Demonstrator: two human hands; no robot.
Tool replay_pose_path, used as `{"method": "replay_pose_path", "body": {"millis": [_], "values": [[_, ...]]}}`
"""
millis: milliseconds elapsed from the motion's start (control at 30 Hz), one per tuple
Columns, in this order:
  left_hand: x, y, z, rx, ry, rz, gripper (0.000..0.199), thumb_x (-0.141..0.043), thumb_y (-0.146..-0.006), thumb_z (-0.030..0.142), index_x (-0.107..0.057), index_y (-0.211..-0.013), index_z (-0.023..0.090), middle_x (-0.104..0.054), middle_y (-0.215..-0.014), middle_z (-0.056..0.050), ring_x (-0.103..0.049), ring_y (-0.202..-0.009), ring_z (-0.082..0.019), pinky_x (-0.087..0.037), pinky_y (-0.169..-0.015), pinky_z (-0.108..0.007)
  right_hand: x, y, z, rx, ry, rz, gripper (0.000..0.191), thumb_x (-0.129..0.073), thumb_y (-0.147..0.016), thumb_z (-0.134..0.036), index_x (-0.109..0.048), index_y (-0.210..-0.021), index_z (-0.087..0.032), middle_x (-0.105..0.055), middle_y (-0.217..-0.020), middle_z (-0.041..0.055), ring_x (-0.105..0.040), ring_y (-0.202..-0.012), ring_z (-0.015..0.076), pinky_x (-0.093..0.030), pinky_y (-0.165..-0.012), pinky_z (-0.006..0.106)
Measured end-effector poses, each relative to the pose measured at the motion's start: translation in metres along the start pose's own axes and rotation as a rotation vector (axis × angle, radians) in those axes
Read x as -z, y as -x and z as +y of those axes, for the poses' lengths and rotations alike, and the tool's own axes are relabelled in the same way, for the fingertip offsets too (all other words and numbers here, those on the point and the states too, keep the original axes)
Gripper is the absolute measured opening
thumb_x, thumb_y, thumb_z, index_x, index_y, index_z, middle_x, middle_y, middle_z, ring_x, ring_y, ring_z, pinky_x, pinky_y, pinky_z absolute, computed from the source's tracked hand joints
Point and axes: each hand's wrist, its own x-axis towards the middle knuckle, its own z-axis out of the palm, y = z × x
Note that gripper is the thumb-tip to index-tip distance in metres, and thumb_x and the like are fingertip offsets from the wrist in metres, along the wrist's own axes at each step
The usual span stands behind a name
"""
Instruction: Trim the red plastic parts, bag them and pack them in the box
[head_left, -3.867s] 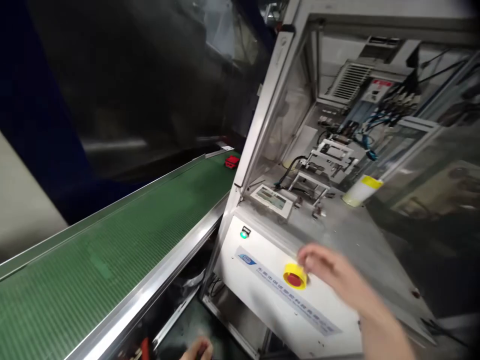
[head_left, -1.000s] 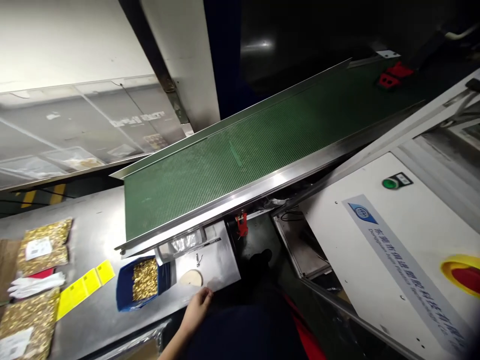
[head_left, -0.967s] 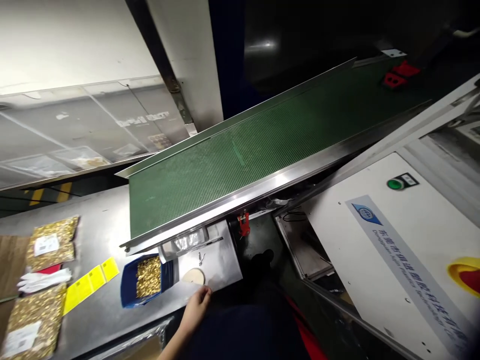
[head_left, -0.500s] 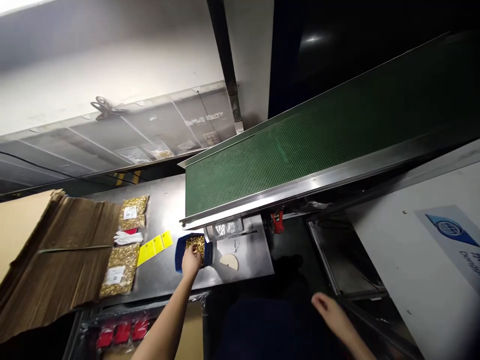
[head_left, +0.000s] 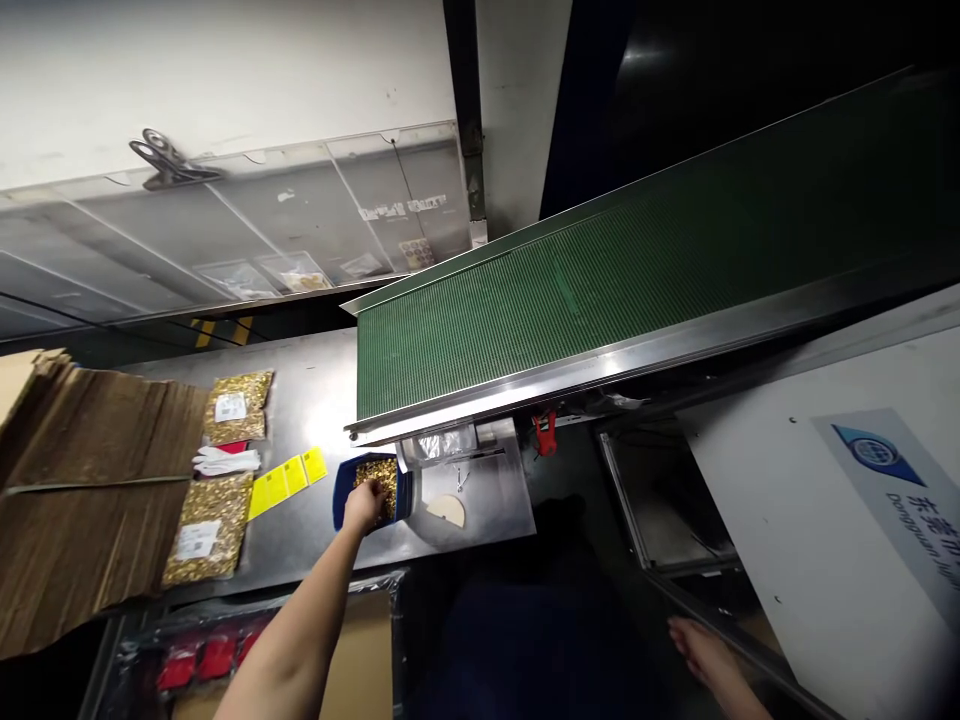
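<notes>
My left hand [head_left: 364, 506] reaches into a blue bin [head_left: 342, 494] on the metal table. Its fingers are bent together at the surface of a heap of small gold-coloured metal parts [head_left: 386, 478]; the fingertips are hidden, so what they pinch does not show. Well off to the right and low, my right hand [head_left: 697, 645] hangs away from the table. Its fingers are loosely curled and somewhat apart, with nothing visible in them. Just right of the bin lie a pale half-round piece [head_left: 448, 511] and a small metal tool-like item [head_left: 463, 481].
A green ribbed conveyor [head_left: 480, 325] slopes above the table. Bagged gold parts [head_left: 238, 405], white gloves [head_left: 225, 461], yellow cards [head_left: 287, 482] and strapped cardboard [head_left: 105, 490] stand left. Below is a plastic-lined box [head_left: 397, 640] with red packets [head_left: 217, 656]. A white panel [head_left: 817, 480] is at right.
The view has shifted, so the table appears farther left. My left hand stays in the bin, now nearer its left side. My right hand has moved right and lower.
</notes>
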Motion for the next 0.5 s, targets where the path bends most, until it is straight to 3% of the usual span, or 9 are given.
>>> {"method": "replay_pose_path", "body": {"millis": [133, 233, 400, 500], "values": [[0.0, 0.004, -0.002, 0.017, 0.051, 0.039, 0.027, -0.065, -0.098, 0.037, -0.066, -0.114, 0.016, -0.07, -0.113, -0.008, -0.069, -0.102, -0.023, -0.059, -0.091, -0.045, -0.039, -0.015, -0.029, 0.086, 0.105, -0.107, 0.036, -0.062, -0.073, -0.056, -0.074, -0.084, -0.024, -0.075, -0.085, 0.007, -0.074, -0.078, 0.024, -0.057, -0.063, 0.033], [-0.004, 0.005, -0.001, 0.015, 0.088, 0.045, 0.027, -0.065, -0.098, 0.037, -0.066, -0.115, 0.016, -0.07, -0.114, -0.008, -0.068, -0.104, -0.024, -0.059, -0.092, -0.045, -0.06, -0.018, -0.044, 0.115, 0.23, -0.183, 0.034, -0.065, -0.09, -0.05, -0.071, -0.1, -0.017, -0.074, -0.093, 0.0045, -0.071, -0.082, 0.0195, -0.058, -0.075, 0.035], [-0.009, 0.002, 0.007, 0.001, 0.142, 0.027, 0.025, -0.068, -0.096, 0.036, -0.068, -0.11, 0.015, -0.071, -0.109, -0.007, -0.07, -0.099, -0.022, -0.06, -0.088, -0.043, -0.064, -0.01, -0.044, 0.061, 0.441, -0.247, 0.024, -0.068, -0.097, -0.04, -0.071, -0.093, -0.017, -0.073, -0.097, 0.0037, -0.07, -0.097, 0.021, -0.055, -0.092, 0.04], [-0.011, 0.0, 0.01, 0.001, 0.182, 0.061, 0.026, -0.068, -0.096, 0.037, -0.067, -0.111, 0.015, -0.071, -0.11, -0.007, -0.07, -0.096, -0.022, -0.06, -0.085, -0.041, -0.063, 0.002, -0.04, 0.022, 0.471, -0.271, 0.029, -0.067, -0.098, -0.044, -0.071, -0.1, -0.015, -0.073, -0.103, 0.0055, -0.07, -0.102, 0.0231, -0.055, -0.095, 0.042]]}}
